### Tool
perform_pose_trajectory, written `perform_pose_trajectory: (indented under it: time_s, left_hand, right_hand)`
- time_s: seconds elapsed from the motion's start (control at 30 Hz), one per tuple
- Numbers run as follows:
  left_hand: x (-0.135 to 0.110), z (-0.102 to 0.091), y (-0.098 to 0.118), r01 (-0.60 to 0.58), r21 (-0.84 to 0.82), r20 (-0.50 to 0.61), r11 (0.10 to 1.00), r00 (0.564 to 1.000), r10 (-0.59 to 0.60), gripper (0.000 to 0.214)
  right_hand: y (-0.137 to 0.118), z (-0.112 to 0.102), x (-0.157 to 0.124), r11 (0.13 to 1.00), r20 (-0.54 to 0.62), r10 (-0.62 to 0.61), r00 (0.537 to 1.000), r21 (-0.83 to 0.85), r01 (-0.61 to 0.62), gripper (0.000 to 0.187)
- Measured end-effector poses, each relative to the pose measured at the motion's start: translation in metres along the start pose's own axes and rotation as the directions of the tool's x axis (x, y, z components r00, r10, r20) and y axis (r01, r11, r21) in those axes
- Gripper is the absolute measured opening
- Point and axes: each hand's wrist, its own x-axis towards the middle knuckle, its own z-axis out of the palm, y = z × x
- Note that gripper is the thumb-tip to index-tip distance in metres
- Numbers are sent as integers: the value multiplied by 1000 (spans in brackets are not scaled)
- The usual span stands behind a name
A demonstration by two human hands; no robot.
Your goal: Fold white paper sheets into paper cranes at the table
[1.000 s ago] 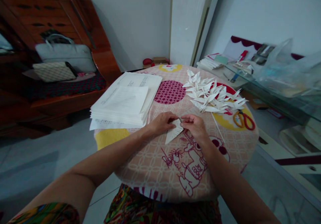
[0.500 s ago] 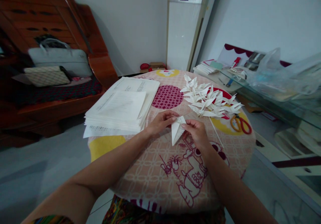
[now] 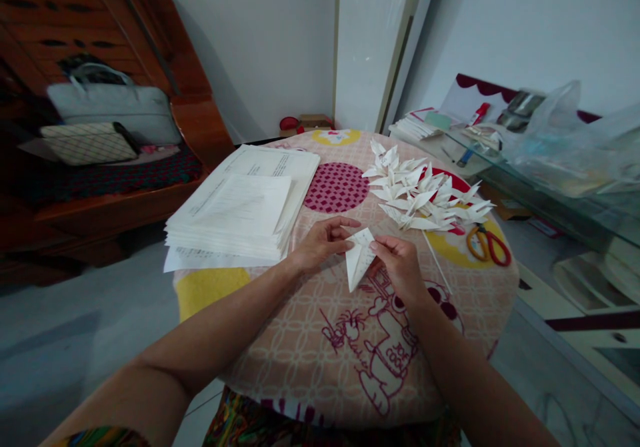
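A small folded white paper piece [image 3: 359, 259], kite-shaped with its tip pointing down, is held over a round table [image 3: 300, 340] with a patterned pink cloth. My left hand [image 3: 323, 241] pinches its upper left edge, index finger stretched out above it. My right hand [image 3: 400, 263] grips its right side with closed fingers. A heap of finished folded white paper shapes [image 3: 423, 197] lies behind my hands.
A thick stack of white paper sheets [image 3: 245, 210] sits at the table's left. Orange-handled scissors [image 3: 487, 243] lie at the right edge. A wooden bench [image 3: 110, 193] with bags stands left. A glass shelf [image 3: 550, 187] with a plastic bag stands at the right.
The folded paper was turned from lying slanted to hanging upright, tip down. My left index finger has lifted and stretched out. Both hands stayed near the table's centre.
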Motion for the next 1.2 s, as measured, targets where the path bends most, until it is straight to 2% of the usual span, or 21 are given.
perform_pose_trajectory:
  time_s: [0.17,0.3,0.63,0.83,1.2]
  left_hand:
    - [1,4,-4,75,54,-35,996,997,-73,34]
    - [-2,10,-3,54,53,-93,997,994,-49,32]
    - [-6,15,1,24,-11,-141,1000,990,-25,31]
    - [-6,14,-1,32,5,-165,999,986,-31,30]
    - [-4,16,-3,51,-6,-191,999,980,-51,28]
  right_hand:
    - [0,2,-2,1000,32,-29,999,-5,29,25]
    - [0,3,-3,999,78,-34,996,17,33,24]
    - [-5,4,-6,991,106,-82,991,115,70,20]
    - [-2,2,-7,987,74,-112,991,128,102,18]
    - [2,1,-3,981,66,-45,997,194,32,18]
